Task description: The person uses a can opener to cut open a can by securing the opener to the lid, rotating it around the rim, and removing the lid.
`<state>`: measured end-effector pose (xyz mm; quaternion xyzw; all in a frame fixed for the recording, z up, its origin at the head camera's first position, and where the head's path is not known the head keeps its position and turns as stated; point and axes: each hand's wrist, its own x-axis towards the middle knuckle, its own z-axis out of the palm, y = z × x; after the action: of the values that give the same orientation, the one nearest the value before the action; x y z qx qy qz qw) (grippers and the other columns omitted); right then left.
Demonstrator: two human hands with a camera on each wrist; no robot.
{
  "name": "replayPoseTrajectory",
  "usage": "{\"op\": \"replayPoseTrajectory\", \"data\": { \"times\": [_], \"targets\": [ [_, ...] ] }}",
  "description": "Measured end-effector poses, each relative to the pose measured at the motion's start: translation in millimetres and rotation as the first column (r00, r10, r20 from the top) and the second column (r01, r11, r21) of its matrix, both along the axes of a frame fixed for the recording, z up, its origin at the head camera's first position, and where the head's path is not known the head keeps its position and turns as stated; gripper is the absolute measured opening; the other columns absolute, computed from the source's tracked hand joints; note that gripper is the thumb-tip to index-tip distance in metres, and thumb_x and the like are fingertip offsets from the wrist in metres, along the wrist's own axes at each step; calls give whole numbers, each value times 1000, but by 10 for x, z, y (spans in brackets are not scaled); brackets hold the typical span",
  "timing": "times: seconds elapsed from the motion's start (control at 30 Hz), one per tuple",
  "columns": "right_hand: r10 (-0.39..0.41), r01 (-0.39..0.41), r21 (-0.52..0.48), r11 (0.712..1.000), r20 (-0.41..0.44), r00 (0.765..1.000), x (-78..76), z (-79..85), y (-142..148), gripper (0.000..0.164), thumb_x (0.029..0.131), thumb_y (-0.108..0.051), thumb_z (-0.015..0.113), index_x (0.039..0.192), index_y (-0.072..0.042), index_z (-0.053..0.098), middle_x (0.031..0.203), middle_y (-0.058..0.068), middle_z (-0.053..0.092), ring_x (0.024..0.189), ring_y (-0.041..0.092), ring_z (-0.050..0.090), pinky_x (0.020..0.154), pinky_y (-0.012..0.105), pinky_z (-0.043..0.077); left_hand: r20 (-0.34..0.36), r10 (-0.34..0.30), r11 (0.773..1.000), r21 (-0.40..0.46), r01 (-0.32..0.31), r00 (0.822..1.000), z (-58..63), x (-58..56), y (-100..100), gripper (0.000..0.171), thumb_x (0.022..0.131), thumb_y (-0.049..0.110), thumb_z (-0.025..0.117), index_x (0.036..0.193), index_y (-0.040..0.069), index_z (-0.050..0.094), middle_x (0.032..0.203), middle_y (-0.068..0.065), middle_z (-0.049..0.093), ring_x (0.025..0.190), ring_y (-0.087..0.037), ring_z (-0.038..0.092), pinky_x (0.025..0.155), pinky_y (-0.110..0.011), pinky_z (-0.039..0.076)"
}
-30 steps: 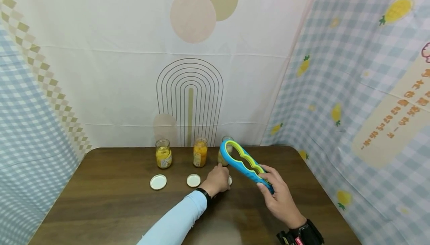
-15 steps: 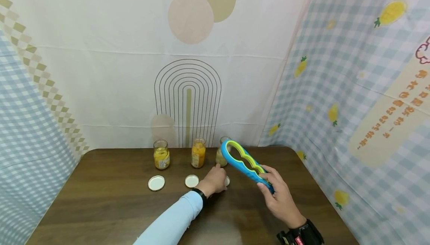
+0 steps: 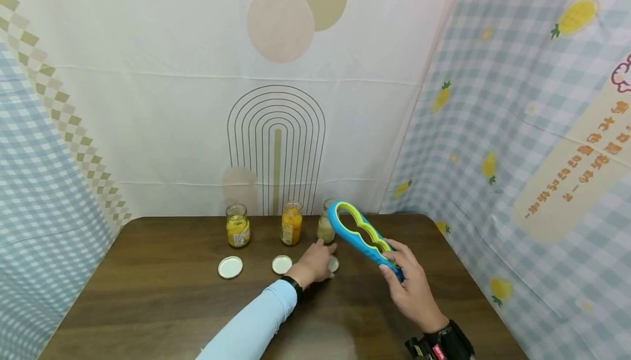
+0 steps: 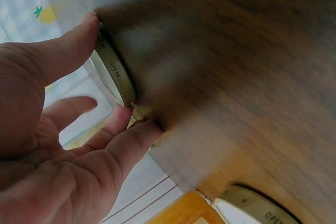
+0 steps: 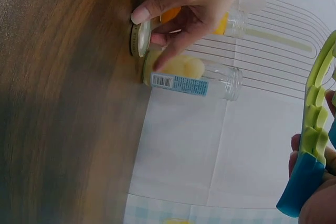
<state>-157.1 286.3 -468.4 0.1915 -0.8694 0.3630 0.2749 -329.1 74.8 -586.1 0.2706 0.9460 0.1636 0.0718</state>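
My left hand (image 3: 314,264) reaches over the table to the rightmost lid (image 3: 333,263), which lies with its white inside up. In the left wrist view the thumb and a fingertip touch opposite edges of this lid (image 4: 113,73), while the other fingers are spread. Just behind stands an uncovered glass jar (image 5: 178,72) of pale pieces. My right hand (image 3: 411,289) grips a blue and lime-green jar opener (image 3: 362,239) by its handle end, held up in the air at the right. The opener's looped end partly overlaps the pale jar in the head view.
Two more open jars, one with yellow pieces (image 3: 238,227) and one with orange pieces (image 3: 292,224), stand along the back edge of the brown table (image 3: 162,294). Before them lie white-lined lids, a left one (image 3: 230,267) and a middle one (image 3: 282,264). Cloth curtains (image 3: 162,130) enclose the table.
The left hand's index finger has lifted and spread away from the lid, so more of the lid shows. The right hand and jar opener have shifted slightly right.
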Motion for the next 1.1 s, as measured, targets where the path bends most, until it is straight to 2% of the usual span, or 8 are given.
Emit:
{"op": "replayPoseTrajectory", "data": {
  "times": [0.17, 0.3, 0.43, 0.57, 0.7, 0.9, 1.0, 1.1],
  "targets": [
    [-88, 88, 13, 996, -15, 996, -12, -3, -15, 19, 100, 1, 71, 117, -8, 70, 146, 18, 61, 113, 12, 59, 83, 22, 49, 86, 67, 991, 106, -76, 994, 52, 31, -3, 107, 80, 33, 96, 167, 12, 37, 164, -23, 45, 147, -41, 52, 118, -51, 51],
    [-157, 157, 10, 987, 5, 988, -36, -10, -5, 14, 100, -2, 71, 114, -6, 71, 145, 21, 60, 121, 29, 61, 83, 27, 48, 121, 85, 979, 172, -105, 989, 159, 158, -20, 110, 77, 32, 99, 166, 9, 37, 162, -27, 46, 144, -43, 54, 116, -52, 51],
    [-217, 218, -17, 976, 17, 976, -48, -25, 15, 13, 99, -2, 72, 113, -2, 72, 144, 25, 60, 119, 38, 65, 83, 32, 51, 104, 100, 973, 196, -119, 990, 448, 493, -123, 102, 80, 34, 96, 160, 3, 43, 152, -31, 52, 135, -46, 60, 112, -54, 54],
    [-250, 252, -30, 967, 58, 966, -29, -44, 44, 14, 101, -5, 72, 114, -1, 72, 143, 25, 61, 120, 43, 67, 86, 40, 56, 87, 156, 960, 220, -171, 984, 742, 897, -303, 97, 86, 36, 91, 158, -6, 42, 151, -34, 50, 139, -50, 54, 115, -55, 51],
    [-260, 266, -25, 964, 143, 955, -6, -85, 77, 16, 104, -11, 70, 117, -2, 73, 146, 24, 60, 127, 46, 65, 89, 45, 58, 54, 213, 943, 252, -219, 976, 879, 1206, -532, 100, 86, 39, 91, 157, -10, 41, 152, -34, 49, 142, -50, 50, 118, -56, 48],
    [-280, 291, -20, 956, 221, 934, -10, -119, 100, 20, 105, -14, 69, 120, -2, 72, 148, 23, 59, 129, 45, 64, 92, 46, 59, 43, 229, 928, 292, -231, 973, 1067, 1669, -921, 97, 86, 45, 89, 153, -12, 47, 152, -34, 51, 143, -50, 51, 116, -61, 48],
    [-298, 308, -4, 951, 243, 923, -31, -114, 105, 23, 104, -15, 71, 122, -1, 73, 146, 23, 61, 127, 44, 66, 92, 51, 59, 12, 251, 927, 287, -243, 968, 1083, 1827, -1060, 94, 85, 46, 90, 150, -11, 51, 150, -31, 54, 140, -49, 53, 113, -62, 50],
    [-305, 314, 7, 949, 264, 915, -53, -96, 98, 24, 103, -17, 72, 122, -1, 74, 145, 21, 63, 125, 42, 67, 92, 49, 59, -31, 282, 922, 284, -262, 959, 1072, 1904, -1147, 90, 84, 47, 91, 146, -9, 57, 144, -27, 60, 135, -46, 58, 111, -62, 51]
  ]
}}
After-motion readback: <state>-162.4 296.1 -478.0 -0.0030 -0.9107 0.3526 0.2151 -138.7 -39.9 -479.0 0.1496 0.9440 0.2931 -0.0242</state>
